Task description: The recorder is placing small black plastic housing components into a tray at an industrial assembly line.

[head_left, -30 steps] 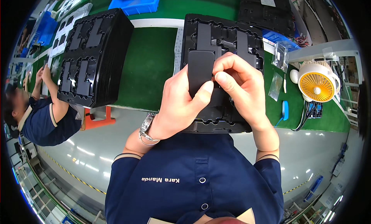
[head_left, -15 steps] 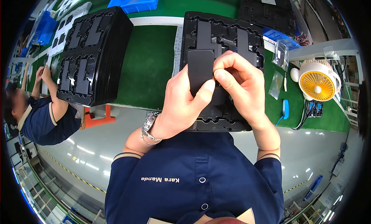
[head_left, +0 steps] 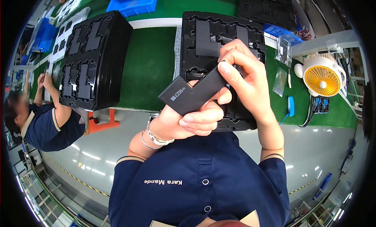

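Note:
A flat black L-shaped piece [head_left: 197, 97] with small white print and a square code on its face is held slanting above the tray. My left hand [head_left: 172, 125] is closed around its lower part, fingers over the near edge and thumb at the right. My right hand [head_left: 252, 84] pinches its upper right end between thumb and fingers. Beneath lies a black moulded plastic tray [head_left: 189, 21], partly hidden by my hands. Similar dark pieces [head_left: 203, 35] sit in its pockets.
A tall stack of black trays [head_left: 115, 62] stands at left on the green mat [head_left: 150, 70]. Behind is a blue bin [head_left: 133, 3]. At right are clear plastic bags [head_left: 280, 82], a blue-handled tool [head_left: 290, 105] and a yellow-white fan [head_left: 322, 78]. Another person [head_left: 43, 125] works at far left.
The L-shaped piece has turned from upright to slanting, and its printed face now shows. My left hand has rolled under it and its fingers now wrap over the near edge. My right hand still pinches an edge.

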A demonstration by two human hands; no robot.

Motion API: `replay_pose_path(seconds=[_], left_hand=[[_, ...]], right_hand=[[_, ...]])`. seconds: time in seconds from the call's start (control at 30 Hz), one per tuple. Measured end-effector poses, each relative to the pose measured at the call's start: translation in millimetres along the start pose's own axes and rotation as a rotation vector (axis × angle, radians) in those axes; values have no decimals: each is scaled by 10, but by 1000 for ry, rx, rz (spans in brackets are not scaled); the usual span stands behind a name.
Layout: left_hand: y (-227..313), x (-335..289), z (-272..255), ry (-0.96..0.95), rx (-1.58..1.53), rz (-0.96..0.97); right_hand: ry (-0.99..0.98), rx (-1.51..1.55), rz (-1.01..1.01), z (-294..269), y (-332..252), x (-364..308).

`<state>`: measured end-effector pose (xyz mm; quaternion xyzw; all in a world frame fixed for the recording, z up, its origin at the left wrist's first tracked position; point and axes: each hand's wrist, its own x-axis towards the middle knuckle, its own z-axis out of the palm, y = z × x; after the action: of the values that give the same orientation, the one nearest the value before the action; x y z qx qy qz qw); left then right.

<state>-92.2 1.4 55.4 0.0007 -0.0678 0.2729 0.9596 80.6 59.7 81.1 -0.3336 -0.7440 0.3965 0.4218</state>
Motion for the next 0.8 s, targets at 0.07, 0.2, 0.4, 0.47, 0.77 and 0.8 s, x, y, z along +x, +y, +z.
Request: replay_pose_path(seconds=[0.07, 0.2, 0.4, 0.47, 0.77, 0.8], left_hand=[[1, -31, 22, 147, 170, 140], [-97, -86, 142, 710, 1410, 656], [-96, -134, 25, 1065, 2096, 550], [-58, -113, -32, 1020, 2300, 599], [69, -75, 85, 702, 2083, 654], [54, -65, 131, 616, 1851, 575]], right_hand=[[78, -52, -28, -41, -49, -2], [70, -495, 60, -407, -32, -270], [31, -910, 164, -373, 21, -629], [35, -954, 122, -339, -15, -643], [-85, 77, 363, -508, -140, -295], [-66, 123, 328, -403, -194, -213]])
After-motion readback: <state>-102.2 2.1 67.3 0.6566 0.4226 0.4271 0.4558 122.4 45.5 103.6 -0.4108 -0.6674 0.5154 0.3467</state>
